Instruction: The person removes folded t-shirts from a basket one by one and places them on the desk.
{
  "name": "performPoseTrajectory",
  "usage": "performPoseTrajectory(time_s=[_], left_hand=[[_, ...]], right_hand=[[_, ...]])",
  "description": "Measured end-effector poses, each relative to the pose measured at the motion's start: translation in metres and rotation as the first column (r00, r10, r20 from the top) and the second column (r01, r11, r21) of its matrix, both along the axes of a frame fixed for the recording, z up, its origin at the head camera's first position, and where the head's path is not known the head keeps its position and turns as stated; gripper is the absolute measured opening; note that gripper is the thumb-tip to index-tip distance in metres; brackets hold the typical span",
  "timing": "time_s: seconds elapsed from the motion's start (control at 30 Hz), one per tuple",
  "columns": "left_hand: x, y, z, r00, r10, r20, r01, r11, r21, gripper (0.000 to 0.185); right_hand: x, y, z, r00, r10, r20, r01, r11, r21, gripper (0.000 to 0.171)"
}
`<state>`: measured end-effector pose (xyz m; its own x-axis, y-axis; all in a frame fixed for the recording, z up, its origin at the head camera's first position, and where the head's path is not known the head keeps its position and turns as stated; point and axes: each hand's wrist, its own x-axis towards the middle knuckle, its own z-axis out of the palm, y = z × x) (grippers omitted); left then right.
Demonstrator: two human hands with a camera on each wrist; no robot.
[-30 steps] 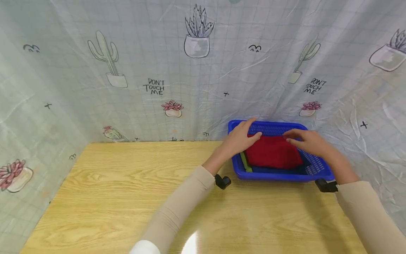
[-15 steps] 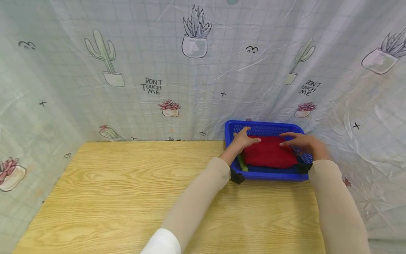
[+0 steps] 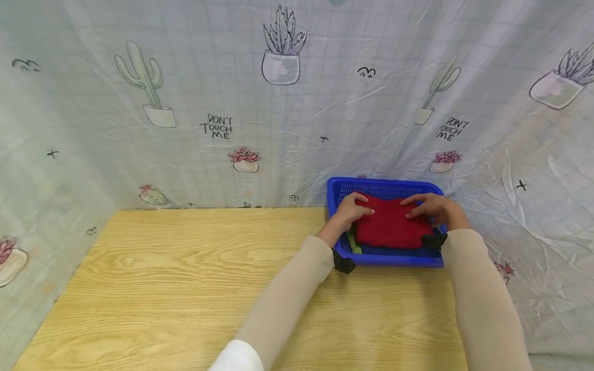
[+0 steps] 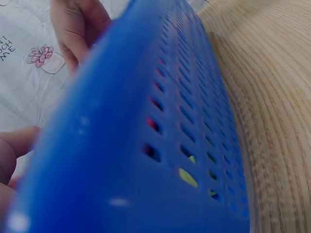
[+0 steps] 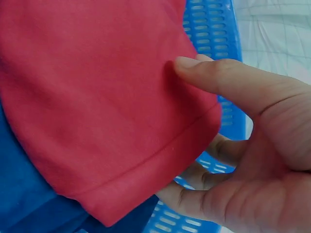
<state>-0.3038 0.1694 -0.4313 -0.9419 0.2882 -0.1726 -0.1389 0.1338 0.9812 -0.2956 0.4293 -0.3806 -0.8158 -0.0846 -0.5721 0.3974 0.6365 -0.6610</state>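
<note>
2 hands [image 3: 394, 208] now pinching red cloth [image 3: 387, 226] edges in blue basket [image 3: 385, 257], previously resting flat on top, wrists drawn nearer

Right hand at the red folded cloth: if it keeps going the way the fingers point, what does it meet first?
The right hand points leftward across the blue perforated plastic basket. Its thumb lies on the red folded cloth, fingers under the edge, so it meets more cloth first, then probably the left hand; depth unclear.

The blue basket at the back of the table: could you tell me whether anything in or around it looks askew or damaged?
Nothing stands out. The blue basket sits flat on the table, with the red cloth folded on top.
</note>
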Motion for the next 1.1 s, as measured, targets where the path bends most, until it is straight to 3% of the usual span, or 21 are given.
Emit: performPoseTrajectory(time_s=[0.17,0.3,0.47,0.7,0.8,0.93,1.1], left_hand=[[0.001,0.005,-0.004,0.997,0.007,0.073,-0.011,0.999,0.049,0.041],[0.0,0.007,-0.005,0.988,-0.029,0.154,0.013,0.994,0.109,0.04],[-0.004,0.005,-0.005,0.982,-0.09,0.168,0.066,0.988,0.142,0.034],[-0.007,0.001,-0.005,0.941,-0.181,0.285,0.105,0.959,0.263,0.051],[-0.008,0.002,-0.006,0.935,-0.183,0.303,0.088,0.949,0.302,0.051],[-0.012,0.006,-0.007,0.93,-0.178,0.323,0.04,0.919,0.391,0.046],[-0.017,0.008,-0.007,0.924,-0.152,0.35,-0.057,0.853,0.52,0.047]], right_hand=[[0.004,0.008,-0.001,0.999,-0.033,-0.012,0.032,0.997,-0.067,0.051],[0.007,0.008,0.0,1.0,-0.025,-0.015,0.024,0.998,-0.05,0.061],[0.004,0.002,0.004,0.999,-0.037,-0.012,0.037,0.999,-0.006,0.071],[0.001,-0.001,0.002,0.998,-0.023,0.066,0.033,0.988,-0.151,0.075],[0.001,0.0,0.0,0.998,0.015,0.055,-0.005,0.984,-0.177,0.076],[0.002,0.0,0.004,0.997,0.071,-0.042,-0.075,0.994,-0.08,0.07],[0.002,-0.009,0.009,0.975,0.149,-0.162,-0.15,0.989,0.007,0.062]])
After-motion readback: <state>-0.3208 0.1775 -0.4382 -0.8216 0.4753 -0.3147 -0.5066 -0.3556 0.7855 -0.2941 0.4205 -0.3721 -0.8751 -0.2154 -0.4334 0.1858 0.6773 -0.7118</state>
